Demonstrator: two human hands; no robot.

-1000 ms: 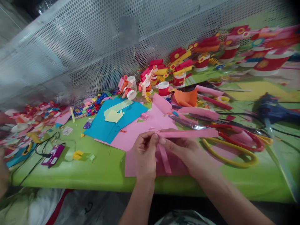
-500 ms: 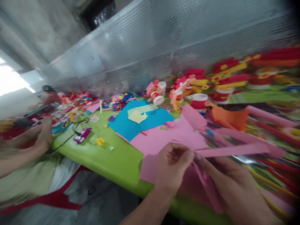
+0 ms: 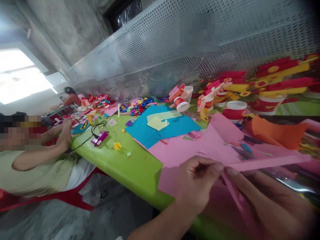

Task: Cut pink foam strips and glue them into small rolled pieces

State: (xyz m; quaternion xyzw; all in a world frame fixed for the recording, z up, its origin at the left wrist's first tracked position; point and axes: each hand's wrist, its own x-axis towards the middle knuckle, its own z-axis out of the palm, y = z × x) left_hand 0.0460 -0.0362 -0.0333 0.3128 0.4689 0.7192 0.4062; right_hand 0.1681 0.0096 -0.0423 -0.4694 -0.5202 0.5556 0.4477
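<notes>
1. Your left hand (image 3: 197, 181): grip pinched on the near end of a pink paper strip (image 3: 270, 162), thumb and forefinger closed at the point where it bends, so the fold holds.
2. Your right hand (image 3: 265, 196): fingertips meet the left at the same pinch, grasping the strip; one limb runs out rightward above the desk, the other hangs down across the palm.
3. Pink sheet (image 3: 190, 150): flat beneath both hands, overlapping the desk's near edge.
4. Blue sheet (image 3: 160, 128): beyond, bearing a pale yellow cut-out (image 3: 157, 122).
5. Green desk (image 3: 125, 166).
6. Far row: red-and-white paper cups (image 3: 235, 109), lined along the perforated metal screen (image 3: 155, 56).
7. Far left: a seated person's arm (image 3: 47, 155), apart from yours.
</notes>
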